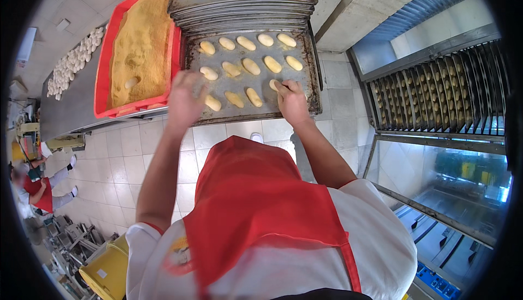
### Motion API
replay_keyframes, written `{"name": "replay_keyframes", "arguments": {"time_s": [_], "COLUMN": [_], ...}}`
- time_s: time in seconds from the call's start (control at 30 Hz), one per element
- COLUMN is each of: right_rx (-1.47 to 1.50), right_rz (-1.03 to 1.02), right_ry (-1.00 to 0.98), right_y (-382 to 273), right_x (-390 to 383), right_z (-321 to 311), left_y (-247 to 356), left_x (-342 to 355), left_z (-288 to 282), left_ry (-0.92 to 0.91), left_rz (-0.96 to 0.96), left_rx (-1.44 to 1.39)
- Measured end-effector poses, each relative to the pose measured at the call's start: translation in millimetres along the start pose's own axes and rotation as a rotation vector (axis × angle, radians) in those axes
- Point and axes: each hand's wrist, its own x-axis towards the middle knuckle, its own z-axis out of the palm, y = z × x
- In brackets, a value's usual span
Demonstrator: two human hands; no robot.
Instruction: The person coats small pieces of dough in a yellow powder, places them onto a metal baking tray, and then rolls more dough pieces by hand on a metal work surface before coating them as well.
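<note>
Baking tray point(305, 55): we have three dough rows nearly filled. Our right hand point(290, 99) pinches a dough piece point(274, 85); left hand point(184, 99) open, blurred.

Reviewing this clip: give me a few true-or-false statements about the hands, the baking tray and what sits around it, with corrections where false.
1. The right hand touches a dough piece on the baking tray. True.
2. The baking tray is bare. False: pale oval dough pieces lie on it in rows.
3. The red crate left of the tray holds yellow crumbs. True.
4. The left hand grips a rolling pin. False: it is open over the tray's near left corner, holding no tool.
5. A stack of trays sits beyond the baking tray. True.
6. The rack on the right is without trays. False: it holds trays of dough pieces.
</note>
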Motion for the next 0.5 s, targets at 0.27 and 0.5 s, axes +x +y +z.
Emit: {"name": "replay_keyframes", "arguments": {"time_s": [0.27, 0.5], "right_rx": [0.104, 0.144], "right_rz": [-0.034, 0.16], "right_ry": [-0.037, -0.242], "right_y": [-67, -124], "right_x": [0, 38], "right_z": [12, 68], "left_y": [-38, -53], "left_x": [-67, -87], "left_z": [47, 21], "left_ry": [-0.192, -0.118], "left_rz": [-0.12, -0.144], "left_rx": [0.132, -0.009]}}
